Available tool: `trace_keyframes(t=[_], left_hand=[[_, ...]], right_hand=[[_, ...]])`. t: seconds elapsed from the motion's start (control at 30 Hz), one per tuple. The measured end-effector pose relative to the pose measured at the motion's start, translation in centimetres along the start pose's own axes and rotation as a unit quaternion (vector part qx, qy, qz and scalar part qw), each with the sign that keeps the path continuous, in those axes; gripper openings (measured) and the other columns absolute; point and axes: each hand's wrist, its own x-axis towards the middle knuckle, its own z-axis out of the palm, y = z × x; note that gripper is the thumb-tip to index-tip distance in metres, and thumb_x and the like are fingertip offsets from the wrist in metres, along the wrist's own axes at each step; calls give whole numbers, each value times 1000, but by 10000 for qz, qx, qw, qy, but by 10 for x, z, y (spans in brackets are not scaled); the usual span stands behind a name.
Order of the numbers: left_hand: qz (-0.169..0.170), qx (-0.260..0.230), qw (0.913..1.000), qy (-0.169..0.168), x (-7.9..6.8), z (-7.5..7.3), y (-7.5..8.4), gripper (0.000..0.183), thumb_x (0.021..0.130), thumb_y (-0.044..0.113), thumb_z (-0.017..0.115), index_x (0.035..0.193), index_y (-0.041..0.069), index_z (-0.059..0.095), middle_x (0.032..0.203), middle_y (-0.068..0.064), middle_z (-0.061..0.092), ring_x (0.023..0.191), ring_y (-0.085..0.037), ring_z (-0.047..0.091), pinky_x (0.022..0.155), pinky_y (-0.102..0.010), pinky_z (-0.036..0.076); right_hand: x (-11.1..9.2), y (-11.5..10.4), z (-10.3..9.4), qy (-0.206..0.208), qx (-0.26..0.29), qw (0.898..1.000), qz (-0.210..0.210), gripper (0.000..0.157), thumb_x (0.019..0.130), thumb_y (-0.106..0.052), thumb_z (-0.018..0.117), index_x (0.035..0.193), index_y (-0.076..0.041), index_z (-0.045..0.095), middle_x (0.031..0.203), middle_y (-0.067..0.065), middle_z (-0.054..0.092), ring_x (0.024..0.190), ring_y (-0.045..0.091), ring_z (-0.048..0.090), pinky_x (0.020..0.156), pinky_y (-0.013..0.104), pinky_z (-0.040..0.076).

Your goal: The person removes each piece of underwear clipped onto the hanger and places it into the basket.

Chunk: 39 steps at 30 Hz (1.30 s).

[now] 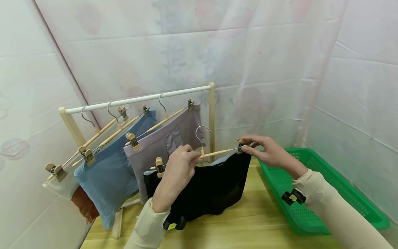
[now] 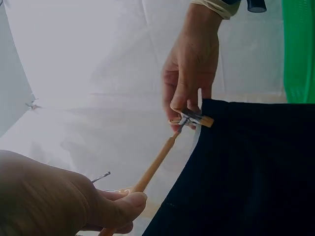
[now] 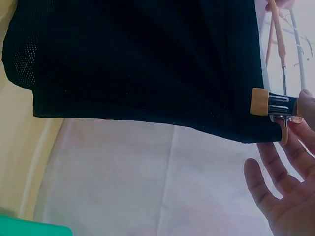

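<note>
At the far left of my head feed, a white-and-brown garment, a blue garment and a lavender garment hang along the rack. Next comes the black garment, in front of the rack and over the table, clipped to a hanger whose metal hook sits free of the rail. I have the left hand pinching the wooden bar close below the hook; that strikes me as the right hold, since the load should balance there. I judge the cloth light, soft and slightly slippery (the mesh panel, seen from the right wrist, looks thin), so gripping fabric alone would let it sag and drag on the clips. Further right, I have the right hand grasping the right-hand clip between thumb and fingers, at the garment's upper corner. The clip looks stiff and springy; whether its handles are being squeezed, I cannot tell. Rightmost, the green basket lies partly behind the right sleeve.
</note>
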Motion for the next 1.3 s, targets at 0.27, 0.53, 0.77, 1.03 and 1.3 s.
trace_keyframes(t=[0.27,0.53,0.77,1.03,1.3], left_hand=[[236,253,9994,-80,-6,14,-4,6,87,14,79,87,21,80,78,7,66,65,-10,48,61,-23,45],[468,337,9983,109,-8,23,-10,6,85,16,81,84,22,80,77,10,66,64,-10,50,60,-25,48],[567,296,9979,-32,-9,29,-13,5,85,17,81,89,19,83,78,7,67,65,-11,53,60,-24,49],[621,200,9978,-119,-9,31,-15,7,88,16,78,93,17,83,81,5,70,67,-11,58,60,-23,50],[588,134,9981,-151,-11,33,-16,9,90,16,76,94,17,84,81,5,71,66,-11,58,58,-20,46]], right_hand=[[-18,1,3,69,-26,9995,307,30,101,-16,63,131,-17,69,128,6,71,101,3,65,87,30,56],[-23,3,6,206,151,9993,258,28,99,-15,66,126,-19,72,121,4,74,94,0,64,80,27,56],[-29,9,9,227,218,9995,82,30,97,-11,68,125,-21,72,120,7,75,99,0,68,81,25,57],[-33,11,13,375,119,9992,-1,30,96,-10,69,125,-18,73,122,9,75,111,-2,66,87,20,56],[-35,12,17,568,158,9979,-259,31,93,-3,71,122,-15,75,118,11,76,109,-3,66,88,15,54]])
